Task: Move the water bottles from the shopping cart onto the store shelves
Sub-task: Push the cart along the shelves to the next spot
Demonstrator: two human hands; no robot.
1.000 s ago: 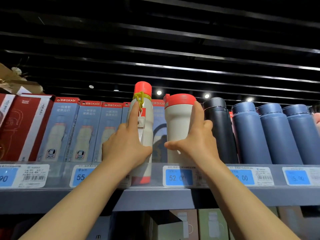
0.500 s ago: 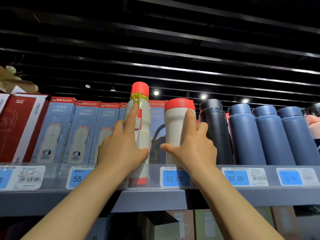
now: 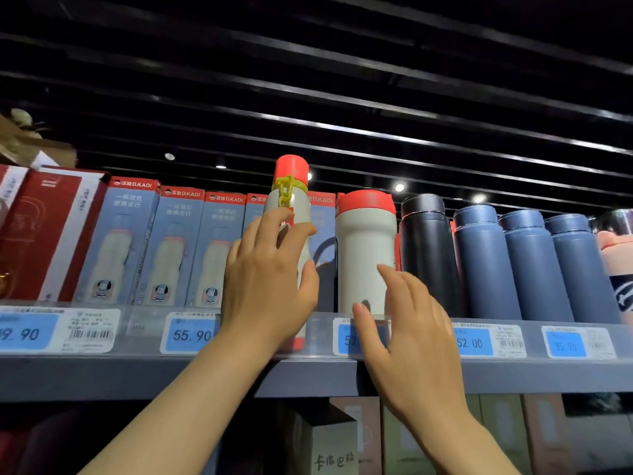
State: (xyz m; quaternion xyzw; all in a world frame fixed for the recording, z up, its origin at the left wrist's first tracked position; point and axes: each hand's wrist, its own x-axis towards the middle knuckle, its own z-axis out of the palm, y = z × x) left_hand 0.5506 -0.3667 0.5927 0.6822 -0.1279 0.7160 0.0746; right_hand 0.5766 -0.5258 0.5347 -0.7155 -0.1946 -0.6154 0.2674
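Left hand (image 3: 270, 279) round bottle (image 3: 291, 207) — right hand (image 3: 407, 334) loose

Boxed D.KADI cartons (image 3: 171, 248) behind blue price tags (image 3: 190, 334), digits partly blurred.

red-capped cream bottle (image 3: 291, 214) with yellow chain, navy flasks (image 3: 527, 269), black flask (image 3: 426, 248)

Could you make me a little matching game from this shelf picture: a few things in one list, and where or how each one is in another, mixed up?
Things:
1. tall bottle with yellow strap
2. wide cream cup
3. black flask
4. right hand

Places or states:
A. open, in front of the shelf edge, holding nothing
B. standing between the cream cup and the blue flasks
C. under the left hand
D. standing free on the shelf, red lid on top

Pairs: 1-C, 2-D, 3-B, 4-A
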